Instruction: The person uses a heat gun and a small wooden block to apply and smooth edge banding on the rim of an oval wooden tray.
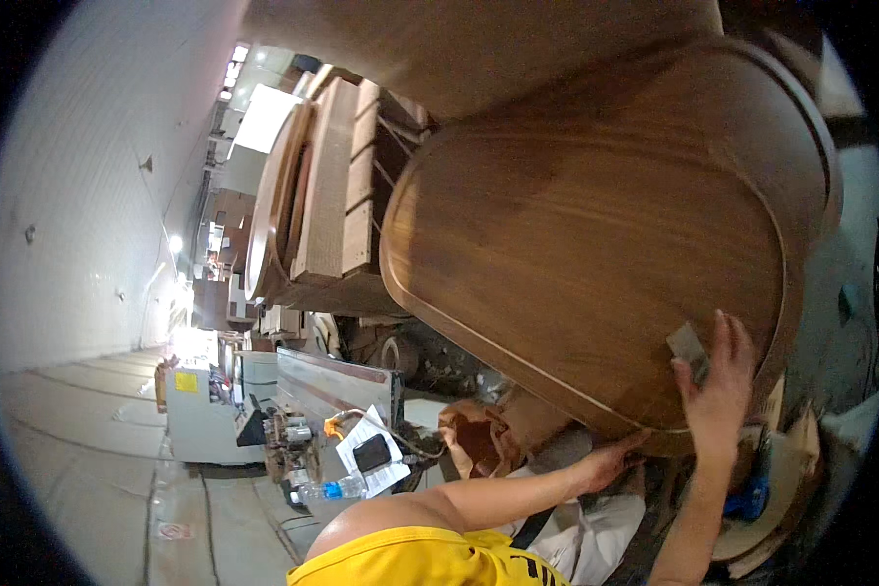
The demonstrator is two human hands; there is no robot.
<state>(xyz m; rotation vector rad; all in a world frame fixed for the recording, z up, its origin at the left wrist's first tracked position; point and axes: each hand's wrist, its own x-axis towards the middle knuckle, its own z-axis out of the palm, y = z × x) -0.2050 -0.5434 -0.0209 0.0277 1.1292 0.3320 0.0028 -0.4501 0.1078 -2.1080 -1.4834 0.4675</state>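
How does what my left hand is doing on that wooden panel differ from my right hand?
The left hand grips the rounded wooden panel at its lower edge from beneath, and holds nothing else. The right hand lies higher, on the panel's face, pressing a small grey block against it. Both are bare and touch the same panel.

woodworking shop | stacked wooden panels (327, 186) | grey machine (205, 410)

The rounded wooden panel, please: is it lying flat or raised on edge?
Raised on edge: the wooden panel stands tilted, left hand under its lower rim, right hand against its face.

White wall (78, 195), stacked boards (327, 186)
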